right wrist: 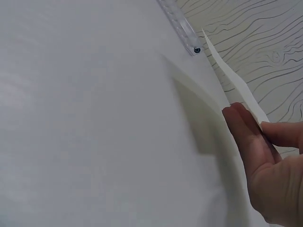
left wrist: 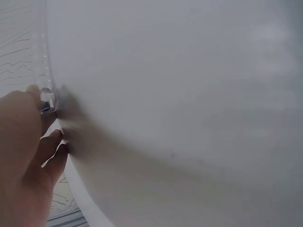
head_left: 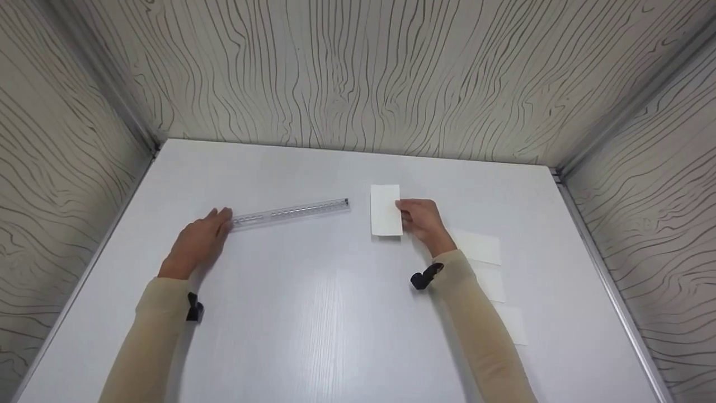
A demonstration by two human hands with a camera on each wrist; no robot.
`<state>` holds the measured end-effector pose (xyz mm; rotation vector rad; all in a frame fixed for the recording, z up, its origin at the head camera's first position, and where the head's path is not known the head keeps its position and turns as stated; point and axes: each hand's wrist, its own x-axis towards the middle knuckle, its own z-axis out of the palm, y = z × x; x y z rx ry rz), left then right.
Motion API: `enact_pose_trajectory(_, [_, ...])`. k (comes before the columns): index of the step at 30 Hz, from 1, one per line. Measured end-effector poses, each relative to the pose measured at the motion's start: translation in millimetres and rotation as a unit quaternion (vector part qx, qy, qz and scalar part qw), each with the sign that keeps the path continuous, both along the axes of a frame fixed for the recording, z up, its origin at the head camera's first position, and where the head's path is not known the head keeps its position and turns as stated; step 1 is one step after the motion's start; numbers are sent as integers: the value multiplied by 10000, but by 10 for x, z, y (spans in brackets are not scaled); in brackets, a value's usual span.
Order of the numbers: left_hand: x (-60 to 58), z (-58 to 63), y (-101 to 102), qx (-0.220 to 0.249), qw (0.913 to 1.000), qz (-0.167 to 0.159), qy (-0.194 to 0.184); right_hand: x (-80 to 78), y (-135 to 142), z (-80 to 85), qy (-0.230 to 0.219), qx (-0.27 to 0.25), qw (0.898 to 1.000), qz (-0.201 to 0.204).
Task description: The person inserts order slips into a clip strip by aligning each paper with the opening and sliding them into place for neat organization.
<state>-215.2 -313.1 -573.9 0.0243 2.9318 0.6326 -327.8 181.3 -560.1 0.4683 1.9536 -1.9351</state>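
A long, narrow, clear plastic tube point(head_left: 310, 210) with a row of round clear shapes inside lies aslant on the white table. My left hand point(head_left: 198, 242) pinches its left end, and in the left wrist view thumb and fingers point(left wrist: 49, 142) are close around that end. The tube's far end has a small dark spot, also seen in the right wrist view. My right hand point(head_left: 423, 223) pinches a white rectangular paper point(head_left: 386, 210) by its right edge, thumb on top and fingers beneath. In the right wrist view the paper point(right wrist: 236, 82) stands off the table above its shadow.
Under and beside the right forearm lie three white papers in a column: an upper one point(head_left: 481, 248), a middle one point(head_left: 492, 284) and a lower one point(head_left: 512, 324). Wood-grain panels point(head_left: 347, 73) wall the table point(head_left: 302, 313) at the back and sides.
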Motion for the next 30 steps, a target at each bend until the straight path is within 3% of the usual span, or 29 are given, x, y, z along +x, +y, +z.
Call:
enact_pose_trajectory(21, [26, -7, 5, 48, 9999, 118, -25, 67, -289, -177, 81, 26, 9996, 280])
enact_pose_trajectory(30, [16, -15, 21, 27, 9999, 76, 95, 118, -314, -147, 102, 177, 9991, 363])
